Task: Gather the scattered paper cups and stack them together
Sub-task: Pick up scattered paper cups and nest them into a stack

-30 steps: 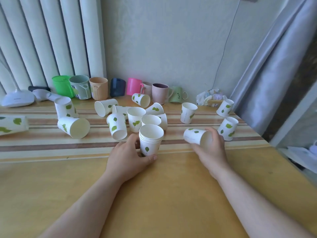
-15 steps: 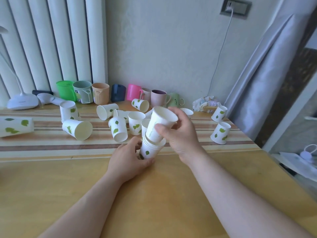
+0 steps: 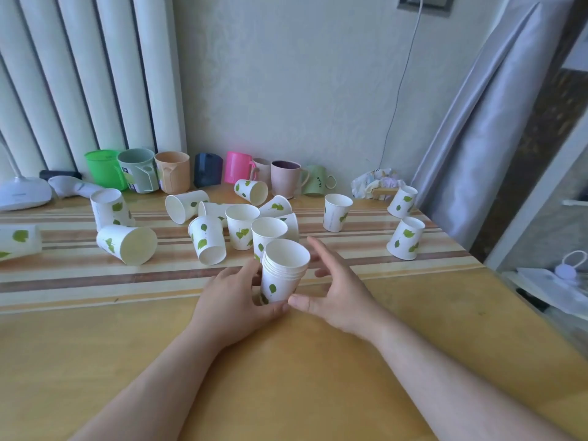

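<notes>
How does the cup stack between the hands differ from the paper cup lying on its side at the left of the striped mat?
The cup stack stands upright, mouth up; the tipped cup lies on its side. The cup stack shows several nested rims; the tipped cup is single. The left hand grips the cup stack; the tipped cup lies untouched. Both are white with green leaf prints.

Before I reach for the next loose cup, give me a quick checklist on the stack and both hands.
1. Stack upright on the table: ok.
2. Left hand grip on the stack's base: ok.
3. Right hand free to reach, fingers spread beside the stack, holding nothing: ok.
4. Top cup seated level, rims nested evenly: ok.
5. Next cup within reach: upright cup just behind the stack: ok.
6. All cups gathered: not ok, many remain scattered.
</notes>
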